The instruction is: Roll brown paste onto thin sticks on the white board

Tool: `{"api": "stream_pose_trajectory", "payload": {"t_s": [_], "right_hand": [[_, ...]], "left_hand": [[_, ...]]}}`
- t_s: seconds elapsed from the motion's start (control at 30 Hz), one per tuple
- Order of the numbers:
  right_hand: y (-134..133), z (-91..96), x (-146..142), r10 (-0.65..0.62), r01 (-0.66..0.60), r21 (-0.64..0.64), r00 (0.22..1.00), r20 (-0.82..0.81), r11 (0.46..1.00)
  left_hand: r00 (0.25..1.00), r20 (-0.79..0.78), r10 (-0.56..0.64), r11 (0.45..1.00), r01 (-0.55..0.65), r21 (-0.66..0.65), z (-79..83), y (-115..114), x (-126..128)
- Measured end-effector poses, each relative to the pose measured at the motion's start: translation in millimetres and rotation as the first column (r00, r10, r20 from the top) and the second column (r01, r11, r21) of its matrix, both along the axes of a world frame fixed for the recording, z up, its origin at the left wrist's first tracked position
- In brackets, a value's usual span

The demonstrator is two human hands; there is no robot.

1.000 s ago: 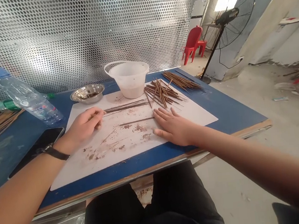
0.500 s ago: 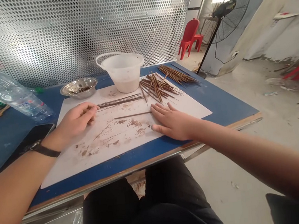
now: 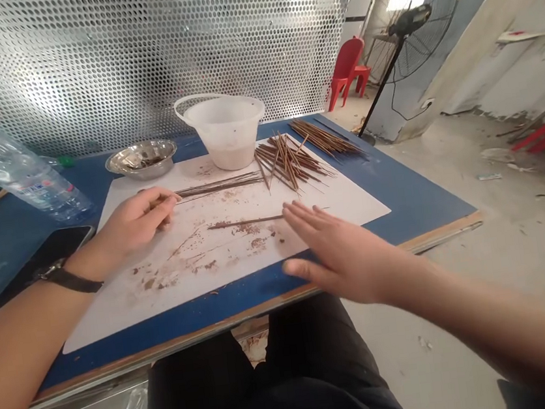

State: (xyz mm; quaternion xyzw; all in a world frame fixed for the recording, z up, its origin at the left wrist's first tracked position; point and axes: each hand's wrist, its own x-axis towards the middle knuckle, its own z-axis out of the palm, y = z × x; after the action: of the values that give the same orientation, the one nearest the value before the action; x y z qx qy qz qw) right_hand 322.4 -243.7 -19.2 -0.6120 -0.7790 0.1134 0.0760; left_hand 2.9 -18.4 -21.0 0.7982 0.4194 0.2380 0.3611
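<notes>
I see my left hand (image 3: 134, 220) curled, fingertips pinched on the near end of the thin sticks (image 3: 221, 185) on the white board (image 3: 130, 299). My right hand (image 3: 341, 252) is flat and spread above the board's front edge, fingertips just beside a single stick (image 3: 245, 221). Behind them: stick pile (image 3: 290, 160), white bucket (image 3: 227, 131), steel bowl (image 3: 142, 159)

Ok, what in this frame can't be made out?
All in the head view:
Left hand: its fingers cover the near ends of the thin stick row, so the grip is unclear.
Right hand: open, but the angle hides whether it touches the white mat.
White bucket: its cloudy wall hides the contents.
Steel bowl: contents too small to tell.
Water bottle: top cut off by the left edge.
Phone: partly behind the left forearm.
</notes>
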Motion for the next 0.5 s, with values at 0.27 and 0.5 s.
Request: {"api": "stream_pose_trajectory", "payload": {"t_s": [0.27, 0.5], "right_hand": [[33, -21.1, -15, -0.034, 0.037, -0.031, 0.996, 0.088, 0.999], [0, -23.4, -8, -0.008, 0.009, -0.012, 0.999, 0.051, 1.0]], "left_hand": [[0.996, -0.085, 0.014, 1.0, -0.013, 0.011, 4.1, -2, -1], [0.995, -0.099, -0.018, 1.0, 0.02, 0.017, 1.5, 1, -3]]}}
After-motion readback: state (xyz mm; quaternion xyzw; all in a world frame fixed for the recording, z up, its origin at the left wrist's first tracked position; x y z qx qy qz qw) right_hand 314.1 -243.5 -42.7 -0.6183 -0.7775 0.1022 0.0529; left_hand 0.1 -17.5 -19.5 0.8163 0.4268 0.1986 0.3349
